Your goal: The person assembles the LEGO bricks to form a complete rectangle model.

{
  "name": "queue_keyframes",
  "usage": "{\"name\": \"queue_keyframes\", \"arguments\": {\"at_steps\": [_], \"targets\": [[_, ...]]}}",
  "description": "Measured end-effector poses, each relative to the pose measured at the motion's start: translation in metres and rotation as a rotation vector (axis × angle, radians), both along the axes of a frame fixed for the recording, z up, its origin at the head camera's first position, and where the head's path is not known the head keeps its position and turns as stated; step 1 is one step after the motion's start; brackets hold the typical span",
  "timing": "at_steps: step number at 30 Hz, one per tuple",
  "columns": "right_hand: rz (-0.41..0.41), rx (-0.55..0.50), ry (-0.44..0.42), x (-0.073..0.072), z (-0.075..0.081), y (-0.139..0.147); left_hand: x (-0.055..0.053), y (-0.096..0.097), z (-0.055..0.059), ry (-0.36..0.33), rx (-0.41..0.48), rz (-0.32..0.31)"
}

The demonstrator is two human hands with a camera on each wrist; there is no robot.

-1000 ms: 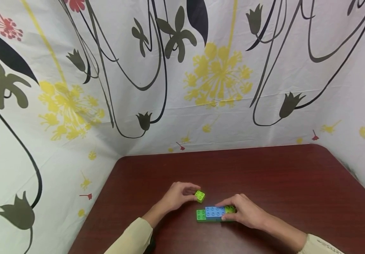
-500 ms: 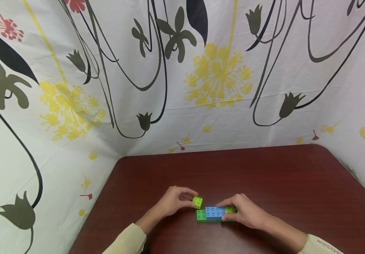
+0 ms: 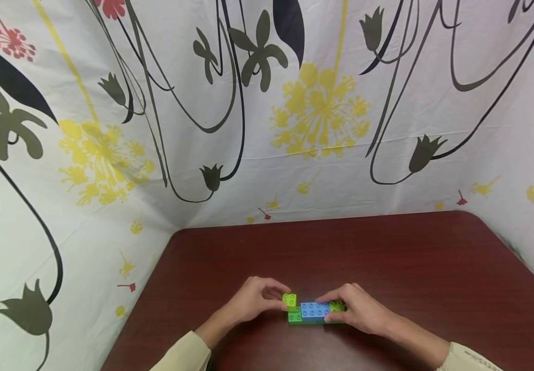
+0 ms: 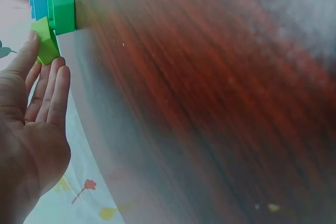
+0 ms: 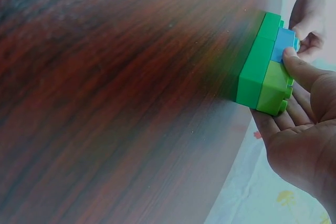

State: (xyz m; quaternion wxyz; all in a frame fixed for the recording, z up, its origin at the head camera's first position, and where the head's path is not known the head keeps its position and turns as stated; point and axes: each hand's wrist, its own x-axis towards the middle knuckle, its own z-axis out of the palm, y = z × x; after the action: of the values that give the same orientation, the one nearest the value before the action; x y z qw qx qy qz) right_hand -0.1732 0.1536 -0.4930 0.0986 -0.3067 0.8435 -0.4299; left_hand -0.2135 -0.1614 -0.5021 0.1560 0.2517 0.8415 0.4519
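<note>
My left hand [image 3: 254, 299] pinches a small lime-green toy brick [image 3: 289, 301] between thumb and fingers. In the left wrist view that lime brick [image 4: 47, 43] is tilted, right beside the studs at the end of a green base brick [image 4: 63, 3]. On the table, the green base [image 3: 295, 316] carries a blue brick [image 3: 315, 309] in its middle and another lime-green brick [image 3: 336, 306] at its right end. My right hand [image 3: 362, 310] grips this stack, with the thumb on the near side and fingers on the far side. The right wrist view shows the lime end brick [image 5: 274, 88] by the palm.
The dark red-brown wooden table [image 3: 364, 247] has rounded far corners. A white cloth [image 3: 257, 149] printed with flowers and stems hangs behind it and along both sides.
My left hand has brought the lime brick toward me and slightly left, from beyond the stack to above the green base's left end. The right hand has stayed in place on the stack.
</note>
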Motion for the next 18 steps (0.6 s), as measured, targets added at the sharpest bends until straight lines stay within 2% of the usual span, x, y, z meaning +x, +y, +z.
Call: {"name": "queue_keyframes", "arguments": {"at_steps": [5, 8, 9, 12, 18], "targets": [[0.009, -0.009, 0.003, -0.0016, -0.0023, 0.0004, 0.0043, 0.002, -0.0022, 0.002, 0.013, -0.044], [0.022, -0.022, 0.03, -0.0029, -0.0048, 0.0019, 0.0061, 0.0039, -0.0023, 0.014, 0.019, -0.08], [0.04, -0.027, 0.064, -0.0042, -0.0078, 0.0027, 0.0066, 0.0046, -0.0022, 0.02, 0.021, -0.092], [0.045, -0.036, 0.079, -0.0042, -0.0087, 0.0033, 0.0076, 0.0069, -0.0017, 0.045, 0.01, -0.121], [0.0, -0.012, 0.019, -0.0012, -0.0033, -0.0006, 0.0097, 0.0098, 0.0015, 0.084, -0.015, -0.136]]}}
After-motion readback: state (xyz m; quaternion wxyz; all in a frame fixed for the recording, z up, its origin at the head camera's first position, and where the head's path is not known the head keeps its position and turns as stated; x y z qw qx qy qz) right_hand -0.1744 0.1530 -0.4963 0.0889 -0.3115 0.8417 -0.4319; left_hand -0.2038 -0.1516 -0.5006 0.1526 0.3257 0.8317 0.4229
